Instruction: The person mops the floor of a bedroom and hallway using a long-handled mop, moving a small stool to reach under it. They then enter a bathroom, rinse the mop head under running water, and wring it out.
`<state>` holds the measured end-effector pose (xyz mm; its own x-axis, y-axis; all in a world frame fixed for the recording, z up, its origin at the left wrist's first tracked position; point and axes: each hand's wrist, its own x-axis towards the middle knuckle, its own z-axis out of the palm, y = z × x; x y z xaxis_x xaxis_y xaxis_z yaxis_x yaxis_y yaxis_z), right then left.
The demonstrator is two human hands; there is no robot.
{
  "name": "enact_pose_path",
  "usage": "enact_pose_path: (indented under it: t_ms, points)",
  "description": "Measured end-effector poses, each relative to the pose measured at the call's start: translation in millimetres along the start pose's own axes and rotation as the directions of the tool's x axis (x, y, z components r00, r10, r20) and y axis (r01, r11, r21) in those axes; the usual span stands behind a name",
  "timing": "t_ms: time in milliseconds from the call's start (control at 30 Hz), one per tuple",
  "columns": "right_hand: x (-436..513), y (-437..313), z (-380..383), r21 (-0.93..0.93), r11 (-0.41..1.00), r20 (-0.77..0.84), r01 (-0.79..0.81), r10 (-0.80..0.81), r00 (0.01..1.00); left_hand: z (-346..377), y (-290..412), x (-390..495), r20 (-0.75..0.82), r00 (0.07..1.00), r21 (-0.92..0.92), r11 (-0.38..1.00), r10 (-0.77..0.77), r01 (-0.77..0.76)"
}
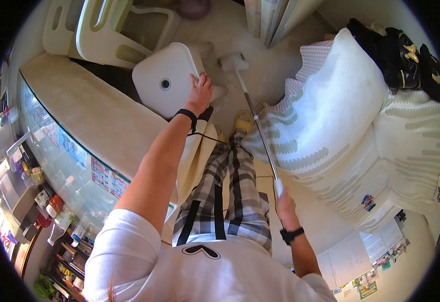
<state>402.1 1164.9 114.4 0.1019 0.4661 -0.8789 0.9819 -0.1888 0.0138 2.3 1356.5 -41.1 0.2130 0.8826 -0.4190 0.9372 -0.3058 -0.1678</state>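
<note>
My left hand (199, 93) grips the near right edge of a white plastic stool (155, 68), whose pale seat has a round hole. The stool looks tilted, with its legs pointing right. Low on the right, my right hand (286, 209) is closed around the grip of a long-handled floor cleaning tool (259, 126). Its metal pole runs up and away to a white head (235, 62) on the floor. That head is blurred, so whether it is a roller or a mop is unclear.
A bed with a white and green cover (318, 124) lies to the right, black bags (404, 60) beyond it. On the left are a glass-topped desk (72, 151) and a white chair (110, 34). Door-like panels (269, 19) stand ahead. A thin dark cable (208, 137) crosses near my legs.
</note>
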Motion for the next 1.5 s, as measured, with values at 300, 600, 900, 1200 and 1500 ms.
enact_pose_path:
  t_ms: [300, 600, 900, 1200, 1500]
  points:
    - [-44.4, 37.8, 17.3, 0.032, 0.993, -0.094, 0.116, -0.113, 0.989, -4.9, -2.5, 0.0, -0.021, 1.000, -0.085, 0.996, 0.019, -0.020]
    - [-112.7, 71.8, -21.5, 0.208, 0.976, -0.079, 0.058, -0.042, 0.996, -9.7, -1.9, 1.0, 0.058, 0.998, -0.094, 0.996, 0.009, -0.004]
    - [-136.6, 60.5, -87.2, 0.592, -0.242, 0.632, -0.769, -0.453, 0.629, -15.0, -2.0, 0.5, 0.089, 0.996, -0.052, 0.999, 0.010, -0.006]
    - [-85.1, 26.4, -51.8, 0.804, -0.115, 0.558, -0.584, -0.197, 0.806, -8.1, -1.1, 1.1, 0.061, 0.998, -0.039, 0.999, 0.009, -0.007]
    - [-94.8, 31.7, -0.4, 0.541, 0.840, -0.013, 0.051, -0.052, 0.999, -19.7, 35.5, 15.9, 0.220, 0.967, -0.236, 0.955, -0.125, 0.177]
